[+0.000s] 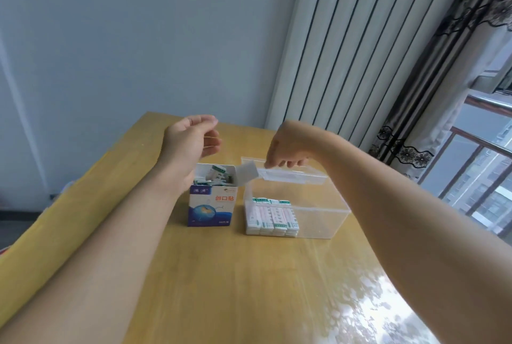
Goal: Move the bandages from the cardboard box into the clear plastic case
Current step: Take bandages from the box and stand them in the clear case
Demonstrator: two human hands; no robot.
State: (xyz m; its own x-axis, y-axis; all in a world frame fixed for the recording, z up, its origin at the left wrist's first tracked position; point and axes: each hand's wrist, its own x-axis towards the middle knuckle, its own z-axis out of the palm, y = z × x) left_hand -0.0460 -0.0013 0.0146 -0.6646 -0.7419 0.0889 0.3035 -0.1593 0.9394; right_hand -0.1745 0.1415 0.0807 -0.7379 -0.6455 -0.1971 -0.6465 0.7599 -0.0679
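While the left hand (191,138) hovers loosely curled and holding nothing above the box (212,202), left of frame centre, the step in hand looks like the next pick from that box. Its top flap stands open and loose bandages (219,174) lie jumbled inside. To do it well, I would steady the box or reach straight down through the opening, pinch a small bundle that all faces one way, and lift without catching the flap, since the box is light and could tip.

Further right, the case (321,219) stands just beside the box on the surface (221,274). Stacked bandages (273,219) already fill its left part in neat rows, so new ones should go flush against them, same way up. The right hand (285,150) hangs over the case's far rim, fingers pointing down near the lid (291,176).

Whether those fingers pinch the lid, a bandage or nothing is not clear: they are blurred and seen from behind. How many bandages remain in the box is hidden by its walls.
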